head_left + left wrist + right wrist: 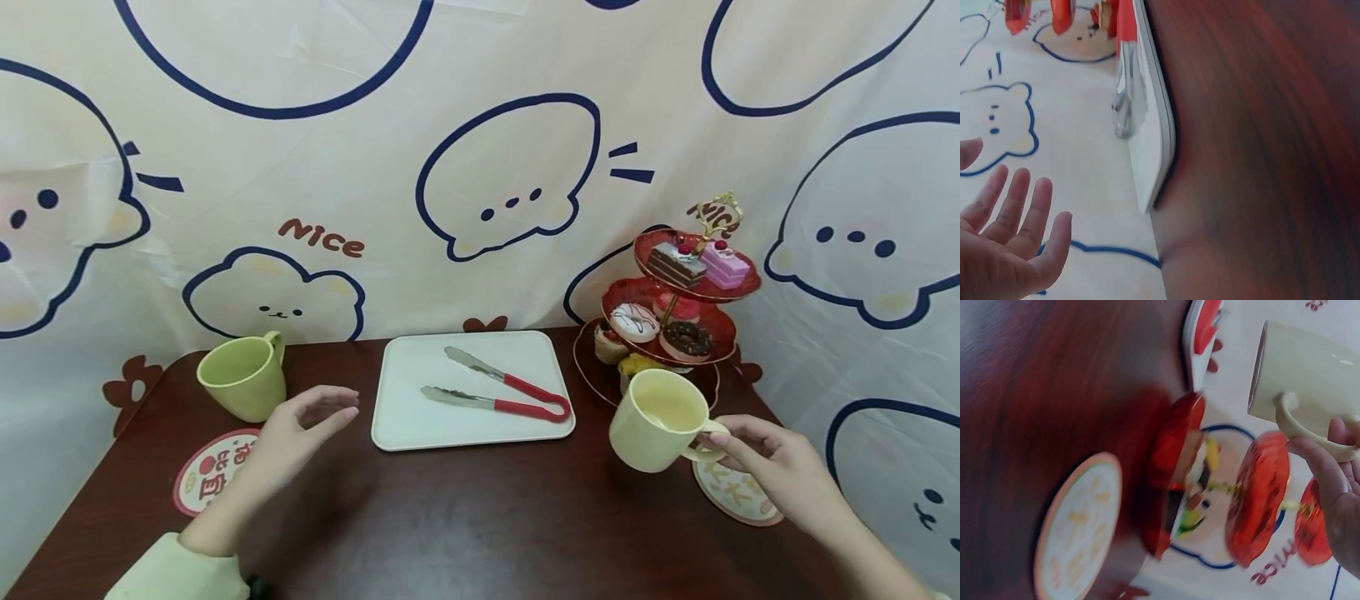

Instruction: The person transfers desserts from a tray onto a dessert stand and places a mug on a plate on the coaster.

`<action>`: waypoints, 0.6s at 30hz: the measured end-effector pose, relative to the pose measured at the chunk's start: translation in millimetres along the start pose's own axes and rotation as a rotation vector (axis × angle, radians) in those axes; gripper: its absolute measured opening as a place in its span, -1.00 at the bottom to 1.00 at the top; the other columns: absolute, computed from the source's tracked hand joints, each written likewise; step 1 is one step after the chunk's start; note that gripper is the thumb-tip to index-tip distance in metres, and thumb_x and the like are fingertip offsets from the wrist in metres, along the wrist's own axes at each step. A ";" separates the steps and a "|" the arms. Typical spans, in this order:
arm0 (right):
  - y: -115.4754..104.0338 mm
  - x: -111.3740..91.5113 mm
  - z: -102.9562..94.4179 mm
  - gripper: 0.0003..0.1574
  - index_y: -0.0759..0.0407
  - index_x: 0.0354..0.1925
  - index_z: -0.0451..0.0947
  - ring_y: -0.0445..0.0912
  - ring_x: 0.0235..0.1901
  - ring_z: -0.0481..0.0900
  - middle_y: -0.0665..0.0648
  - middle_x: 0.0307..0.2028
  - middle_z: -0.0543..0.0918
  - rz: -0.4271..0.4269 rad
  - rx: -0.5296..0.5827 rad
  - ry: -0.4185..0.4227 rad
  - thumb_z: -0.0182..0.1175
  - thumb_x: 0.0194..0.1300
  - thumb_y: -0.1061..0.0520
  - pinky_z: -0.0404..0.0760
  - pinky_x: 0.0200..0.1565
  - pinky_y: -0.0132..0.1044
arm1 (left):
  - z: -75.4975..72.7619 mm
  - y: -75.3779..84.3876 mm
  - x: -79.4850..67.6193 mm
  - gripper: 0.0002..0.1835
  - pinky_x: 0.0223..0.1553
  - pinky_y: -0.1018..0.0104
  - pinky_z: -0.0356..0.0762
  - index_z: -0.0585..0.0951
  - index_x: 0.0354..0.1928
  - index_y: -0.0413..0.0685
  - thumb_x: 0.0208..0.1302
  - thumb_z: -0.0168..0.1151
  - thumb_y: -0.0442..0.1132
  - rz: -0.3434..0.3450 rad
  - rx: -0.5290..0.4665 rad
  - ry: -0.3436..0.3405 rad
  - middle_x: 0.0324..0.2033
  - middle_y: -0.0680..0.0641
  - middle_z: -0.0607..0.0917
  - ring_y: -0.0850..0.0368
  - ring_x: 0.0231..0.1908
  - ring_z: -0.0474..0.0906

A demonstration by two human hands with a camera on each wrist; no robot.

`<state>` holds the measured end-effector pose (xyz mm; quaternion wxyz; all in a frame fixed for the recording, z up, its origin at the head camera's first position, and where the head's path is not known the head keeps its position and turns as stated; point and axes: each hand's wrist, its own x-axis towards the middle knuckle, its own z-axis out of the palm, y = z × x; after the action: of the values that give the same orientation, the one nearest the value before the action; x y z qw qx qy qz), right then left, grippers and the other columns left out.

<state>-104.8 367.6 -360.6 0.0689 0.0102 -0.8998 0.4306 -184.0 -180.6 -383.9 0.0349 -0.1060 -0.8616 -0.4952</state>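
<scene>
A pale yellow mug (pixel 651 427) hangs above the table on the right, its handle pinched by my right hand (pixel 787 471). In the right wrist view the fingers and thumb of that hand (pixel 1338 465) close on the handle of the mug (pixel 1310 378). Below it lies a round coaster (pixel 738 492) with a pale pattern. My left hand (pixel 307 429) is in the air with relaxed fingers, holding nothing. Beside it, a green mug (pixel 243 379) stands tilted in view at the left, behind a red-rimmed round coaster (pixel 213 471) that my forearm partly covers.
A white tray (pixel 405 417) in the middle carries red-handled metal tongs (pixel 525 407). At the back right, a three-tier red stand (pixel 720 329) bears cakes, donuts and cupcakes; the raised mug partly hides its lowest tier. A cartoon-print cloth (pixel 375 183) hangs behind the dark table (pixel 450 525).
</scene>
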 end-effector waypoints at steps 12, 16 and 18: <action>51.5 -10.0 -22.4 -0.56 0.52 0.06 0.53 -0.38 -0.29 0.64 -0.18 -0.27 0.72 0.050 -0.057 0.069 0.07 0.59 0.10 0.68 -0.34 -0.38 | -27.0 -30.7 1.0 -0.69 -0.02 -0.04 0.53 0.68 0.07 -0.16 0.41 0.31 -0.14 -0.023 0.250 -0.078 -0.01 -0.15 0.72 -0.15 0.04 0.60; 66.8 -15.6 -28.3 -0.55 0.59 0.03 0.48 -0.34 -0.32 0.68 -0.27 -0.28 0.69 0.085 -0.007 0.085 0.06 0.59 0.13 0.69 -0.34 -0.36 | -40.6 -44.6 1.2 -0.66 -0.01 -0.12 0.57 0.65 0.10 -0.24 0.41 0.30 -0.16 -0.051 0.293 -0.174 0.06 -0.27 0.67 -0.27 0.07 0.58; 73.5 -19.0 -31.1 -0.55 0.61 0.01 0.47 -0.34 -0.33 0.69 -0.32 -0.28 0.68 0.100 0.004 0.094 0.04 0.60 0.13 0.70 -0.35 -0.34 | -48.6 -50.7 1.8 -0.62 0.02 -0.18 0.56 0.63 0.13 -0.26 0.43 0.28 -0.14 -0.082 0.303 -0.217 0.12 -0.35 0.61 -0.35 0.10 0.56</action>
<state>-88.1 437.2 -400.6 0.0894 -0.0549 -0.8941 0.4354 -198.9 -246.8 -401.9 -0.0631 -0.1171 -0.9286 -0.3465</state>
